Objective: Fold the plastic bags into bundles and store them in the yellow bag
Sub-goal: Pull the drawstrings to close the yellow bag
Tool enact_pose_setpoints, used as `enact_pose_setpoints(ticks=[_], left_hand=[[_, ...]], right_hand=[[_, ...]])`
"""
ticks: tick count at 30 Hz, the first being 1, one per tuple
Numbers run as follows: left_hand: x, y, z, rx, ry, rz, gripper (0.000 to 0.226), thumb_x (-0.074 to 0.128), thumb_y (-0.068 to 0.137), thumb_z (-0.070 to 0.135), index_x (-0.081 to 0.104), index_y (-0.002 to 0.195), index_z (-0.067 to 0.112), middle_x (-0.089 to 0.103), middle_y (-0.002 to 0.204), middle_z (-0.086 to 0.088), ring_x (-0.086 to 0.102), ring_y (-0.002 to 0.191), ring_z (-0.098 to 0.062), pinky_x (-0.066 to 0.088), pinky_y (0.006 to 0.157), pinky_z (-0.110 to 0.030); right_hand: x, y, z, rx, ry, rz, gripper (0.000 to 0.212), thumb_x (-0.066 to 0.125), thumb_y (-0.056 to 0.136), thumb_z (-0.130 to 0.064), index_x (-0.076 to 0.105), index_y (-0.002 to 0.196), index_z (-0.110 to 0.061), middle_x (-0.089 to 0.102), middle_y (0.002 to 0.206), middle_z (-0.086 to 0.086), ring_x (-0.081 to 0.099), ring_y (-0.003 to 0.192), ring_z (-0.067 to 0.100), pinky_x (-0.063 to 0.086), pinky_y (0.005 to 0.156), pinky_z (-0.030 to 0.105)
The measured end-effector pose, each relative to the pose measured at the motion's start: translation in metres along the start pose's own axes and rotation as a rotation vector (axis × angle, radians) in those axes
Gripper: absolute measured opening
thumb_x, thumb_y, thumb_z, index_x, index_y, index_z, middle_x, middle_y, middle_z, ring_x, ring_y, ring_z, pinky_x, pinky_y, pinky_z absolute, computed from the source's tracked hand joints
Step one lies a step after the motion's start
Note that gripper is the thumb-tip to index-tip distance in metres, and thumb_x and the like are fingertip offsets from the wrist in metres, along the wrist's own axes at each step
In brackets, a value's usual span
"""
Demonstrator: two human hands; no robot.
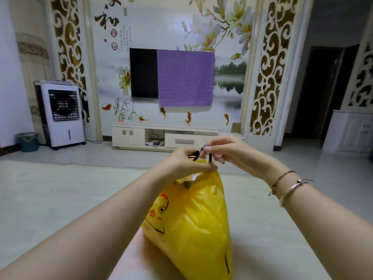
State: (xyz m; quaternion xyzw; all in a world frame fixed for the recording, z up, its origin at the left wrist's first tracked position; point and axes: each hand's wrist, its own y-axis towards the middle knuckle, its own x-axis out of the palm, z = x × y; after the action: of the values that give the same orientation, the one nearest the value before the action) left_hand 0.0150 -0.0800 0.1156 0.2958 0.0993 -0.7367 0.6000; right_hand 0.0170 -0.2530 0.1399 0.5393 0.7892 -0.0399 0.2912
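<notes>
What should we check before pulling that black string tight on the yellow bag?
1. Bag neck gathered: ok. The left hand grips the bunched top of the yellow bag.
2. String held: ok. The right hand pinches the black tie above the neck.
3. Tie wrapped fully around the neck: cannot tell, the fingers hide it.
4. Bag supported: ok. Its bottom rests on the pale table.
5. Bundles all inside: cannot tell, the plastic is not see-through. None show on the table.

Bare forearms, 2 bracelets (right wrist only).
</notes>
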Motion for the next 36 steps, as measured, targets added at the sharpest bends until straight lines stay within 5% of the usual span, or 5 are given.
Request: enact_pose_setpoints(ticks=[3, 14, 22, 29, 36], left_hand=[[0.010, 0.007, -0.002, 0.007, -0.073, 0.031, 0.008, 0.078, 0.077, 0.032, 0.074, 0.081, 0.027, 0.068, 0.080, 0.007, 0.061, 0.084, -0.011, 0.047, 0.074, -0.026], [0.034, 0.015, -0.002, 0.018, 0.030, 0.152, 0.014, 0.077, 0.074, 0.040, 0.070, 0.067, 0.030, 0.056, 0.054, 0.013, 0.052, 0.074, -0.020, 0.040, 0.077, -0.037], [0.025, 0.002, -0.015, -0.023, 0.274, 0.003, 0.019, 0.068, 0.086, 0.040, 0.078, 0.097, 0.027, 0.062, 0.073, 0.006, 0.061, 0.095, -0.028, 0.043, 0.076, -0.035], [0.000, -0.002, -0.025, -0.052, -0.084, -0.035, 0.014, 0.065, 0.092, 0.025, 0.078, 0.091, 0.019, 0.074, 0.092, -0.008, 0.065, 0.084, -0.020, 0.049, 0.075, -0.031], [-0.004, 0.003, -0.016, -0.005, -0.037, -0.221, 0.017, 0.066, 0.091, 0.027, 0.077, 0.099, 0.017, 0.074, 0.097, -0.001, 0.067, 0.098, -0.023, 0.052, 0.085, -0.031]], right_hand=[[-0.002, -0.007, 0.005, -0.027, -0.052, 0.023, 0.020, 0.060, 0.090, -0.027, 0.076, 0.093, -0.016, 0.069, 0.094, -0.004, 0.051, 0.084, 0.006, 0.031, 0.074, 0.030], [0.009, -0.013, 0.020, -0.052, 0.375, 0.263, 0.024, 0.050, 0.096, -0.021, 0.070, 0.103, -0.011, 0.072, 0.107, 0.003, 0.063, 0.110, 0.018, 0.033, 0.105, 0.041], [0.006, -0.006, 0.049, 0.107, 1.056, 0.678, 0.018, 0.047, 0.098, -0.006, 0.064, 0.095, 0.000, 0.070, 0.088, 0.013, 0.072, 0.072, 0.018, 0.059, 0.069, 0.030], [0.014, -0.020, 0.063, 0.120, 0.844, 0.373, 0.030, 0.058, 0.091, -0.034, 0.059, 0.111, -0.012, 0.067, 0.119, 0.011, 0.062, 0.115, 0.025, 0.043, 0.101, 0.042], [0.031, -0.015, 0.054, 0.110, 0.355, 0.141, 0.035, 0.065, 0.081, -0.041, 0.070, 0.114, -0.030, 0.065, 0.104, -0.003, 0.050, 0.091, 0.015, 0.042, 0.077, 0.029]])
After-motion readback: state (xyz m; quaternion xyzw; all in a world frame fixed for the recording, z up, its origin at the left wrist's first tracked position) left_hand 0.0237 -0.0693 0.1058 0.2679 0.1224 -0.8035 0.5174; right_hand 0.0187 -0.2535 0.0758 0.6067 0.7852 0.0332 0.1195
